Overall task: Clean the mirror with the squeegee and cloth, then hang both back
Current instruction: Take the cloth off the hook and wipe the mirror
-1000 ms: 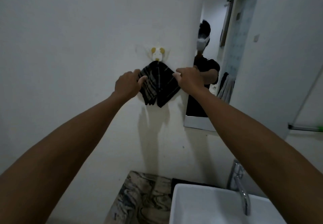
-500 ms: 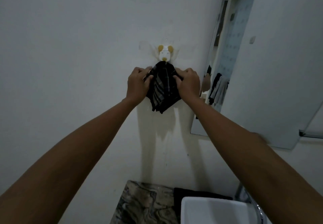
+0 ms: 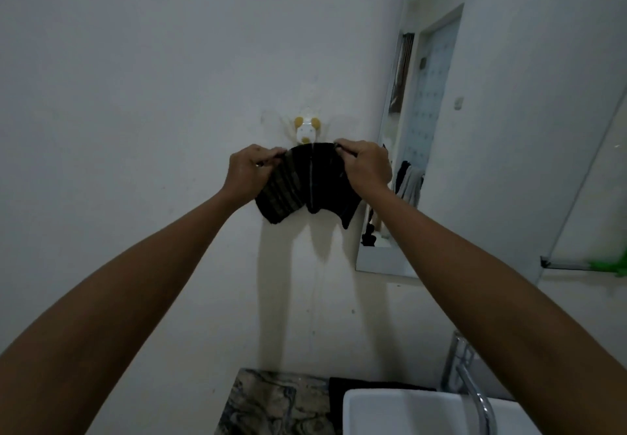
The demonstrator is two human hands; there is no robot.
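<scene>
A dark striped cloth [image 3: 307, 183] hangs spread out just below a small white animal-shaped wall hook [image 3: 306, 129] with yellow ears. My left hand [image 3: 249, 171] pinches the cloth's upper left edge. The upper right edge is pinched by my right hand [image 3: 364, 166]. Between the hands the top edge is stretched flat right under the hook; whether it sits on the hook I cannot tell. The mirror [image 3: 509, 149] covers the wall to the right. A green object [image 3: 610, 266], perhaps the squeegee, lies at the mirror's lower right edge.
A white sink [image 3: 407, 414] with a chrome tap [image 3: 471, 390] sits at the bottom right. Beside it is a marbled countertop [image 3: 271, 404] with a black mat. The mirror reflects a doorway and hanging towels [image 3: 409, 180].
My hands were bunched close on the cloth under the hook; now they have moved apart and stretched its top edge wide. The view has tilted down a little.
</scene>
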